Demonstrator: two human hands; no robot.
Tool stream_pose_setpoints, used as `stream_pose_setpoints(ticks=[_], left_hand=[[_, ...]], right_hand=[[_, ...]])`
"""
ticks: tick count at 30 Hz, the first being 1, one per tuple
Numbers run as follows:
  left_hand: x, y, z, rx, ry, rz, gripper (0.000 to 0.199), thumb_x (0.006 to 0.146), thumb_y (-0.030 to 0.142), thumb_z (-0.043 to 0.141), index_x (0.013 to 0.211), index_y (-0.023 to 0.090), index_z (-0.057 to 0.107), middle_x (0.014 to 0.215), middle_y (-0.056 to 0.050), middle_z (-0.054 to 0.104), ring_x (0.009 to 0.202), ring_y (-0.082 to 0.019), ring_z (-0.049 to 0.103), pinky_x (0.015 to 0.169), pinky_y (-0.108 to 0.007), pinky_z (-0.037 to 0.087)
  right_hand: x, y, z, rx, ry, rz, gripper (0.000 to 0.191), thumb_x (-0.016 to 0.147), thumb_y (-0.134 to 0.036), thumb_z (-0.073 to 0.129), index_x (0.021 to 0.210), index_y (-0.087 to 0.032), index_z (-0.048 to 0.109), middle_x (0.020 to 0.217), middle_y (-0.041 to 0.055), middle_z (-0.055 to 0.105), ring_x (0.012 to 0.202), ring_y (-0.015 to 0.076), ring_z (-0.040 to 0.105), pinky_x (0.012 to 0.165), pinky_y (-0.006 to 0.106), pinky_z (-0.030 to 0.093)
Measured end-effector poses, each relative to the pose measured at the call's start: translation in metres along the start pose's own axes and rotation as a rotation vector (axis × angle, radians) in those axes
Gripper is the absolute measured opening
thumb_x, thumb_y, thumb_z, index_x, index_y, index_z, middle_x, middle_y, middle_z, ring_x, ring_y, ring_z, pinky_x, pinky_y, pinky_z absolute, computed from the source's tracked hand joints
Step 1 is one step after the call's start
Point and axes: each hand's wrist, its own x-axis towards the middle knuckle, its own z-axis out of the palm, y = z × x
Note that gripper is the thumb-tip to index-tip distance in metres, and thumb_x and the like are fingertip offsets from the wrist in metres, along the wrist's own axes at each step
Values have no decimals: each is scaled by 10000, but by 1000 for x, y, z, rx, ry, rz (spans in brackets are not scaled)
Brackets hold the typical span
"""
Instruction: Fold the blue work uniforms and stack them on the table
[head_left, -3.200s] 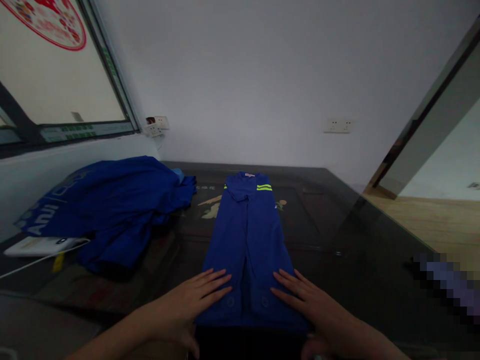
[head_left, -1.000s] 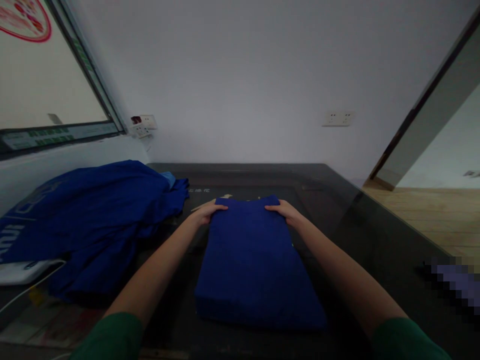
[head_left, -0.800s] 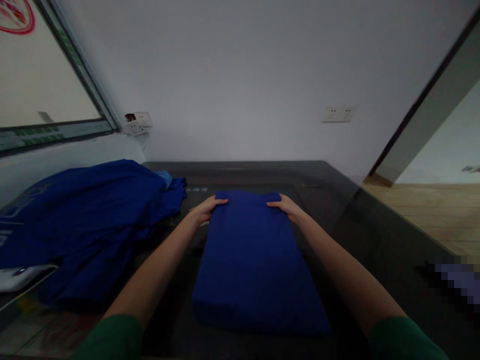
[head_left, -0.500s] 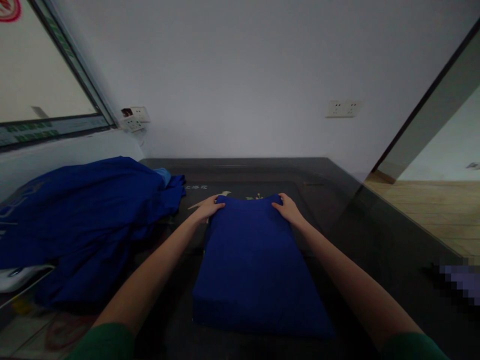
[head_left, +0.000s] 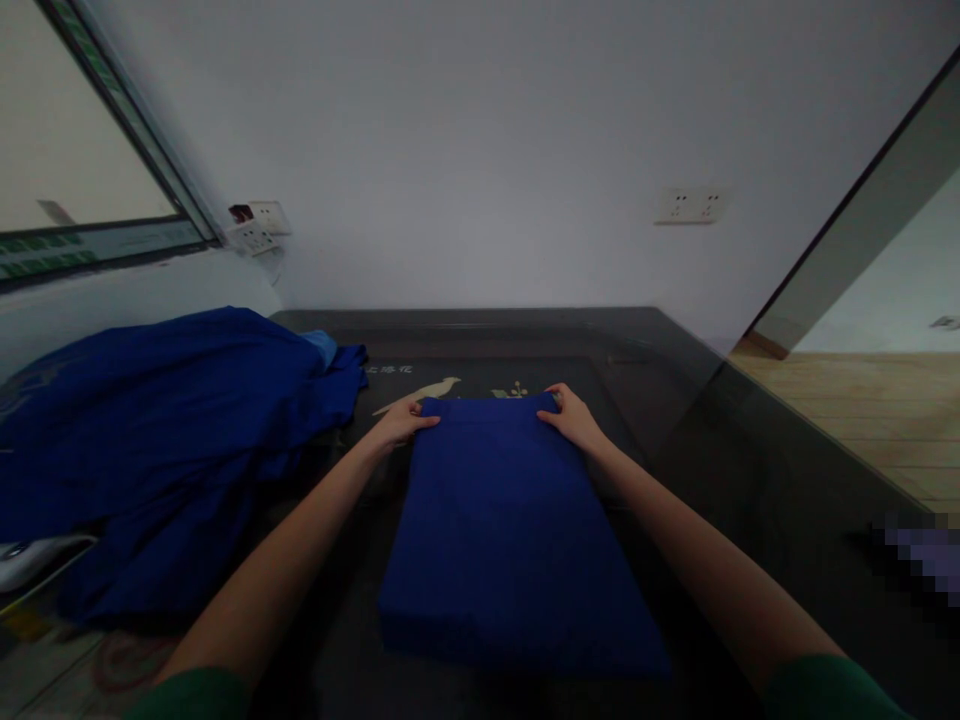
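Observation:
A long folded blue cloth (head_left: 510, 530) lies on the dark table in front of me, narrow at the far end and wider towards me. My left hand (head_left: 401, 420) pinches its far left corner, thumb on top. At the far right corner my right hand (head_left: 571, 415) has the cloth between thumb and fingers. The far edge is nearly straight between both hands. The undersides of the fingers are hidden by the cloth.
A loose pile of blue clothing (head_left: 180, 430) covers the left side, with a white object (head_left: 37, 562) under its near edge. The dark table (head_left: 750, 500) reaches the wall, which bears sockets (head_left: 691, 206). A pixelated purple patch (head_left: 926, 560) is at the far right.
My left hand has shifted slightly left and towards me with its corner. The far edge of the cloth, which sagged in the middle, is now straighter. The view has moved a little.

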Motion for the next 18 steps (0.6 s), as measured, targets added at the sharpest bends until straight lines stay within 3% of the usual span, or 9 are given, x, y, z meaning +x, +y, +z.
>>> stream_pose_setpoints(ticks=[3, 6, 10, 15, 18], left_hand=[[-6, 5, 0, 56, 34, -8, 249, 712, 238, 726, 943, 155, 688, 839, -67, 706, 768, -192, 652, 653, -253, 474], [-15, 11, -2, 32, 5, -38, 254, 801, 300, 632, 1025, 187, 671, 905, -62, 707, 772, -179, 643, 626, -236, 460], [-15, 11, -2, 108, 17, -21, 203, 834, 261, 562, 988, 177, 664, 831, -54, 691, 764, -184, 633, 641, -244, 457], [-5, -1, -2, 540, 298, 123, 141, 766, 306, 657, 814, 176, 637, 751, -70, 642, 819, -247, 621, 701, -289, 437], [-15, -8, -6, 651, 418, 278, 266, 746, 354, 684, 948, 192, 625, 868, -92, 651, 896, -272, 617, 752, -303, 424]], right_hand=[[0, 1, 1, -8, 7, -8, 431, 757, -254, 690, 1154, -177, 541, 941, 64, 619, 875, 210, 606, 807, 340, 460], [3, 4, 3, 32, 47, -36, 317, 850, -293, 592, 1145, -185, 549, 1030, 90, 622, 952, 212, 606, 843, 337, 456], [1, 5, 8, -62, 81, -11, 237, 915, -272, 489, 1129, -200, 562, 1021, 96, 627, 941, 217, 626, 843, 340, 461], [-15, -2, 13, -389, 95, 9, 317, 936, -336, 480, 1235, -236, 516, 1055, 135, 616, 896, 276, 646, 795, 406, 476], [-20, -12, 7, -476, 159, -101, 370, 936, -323, 486, 1294, -232, 490, 1161, 164, 576, 1001, 293, 603, 821, 403, 475]])
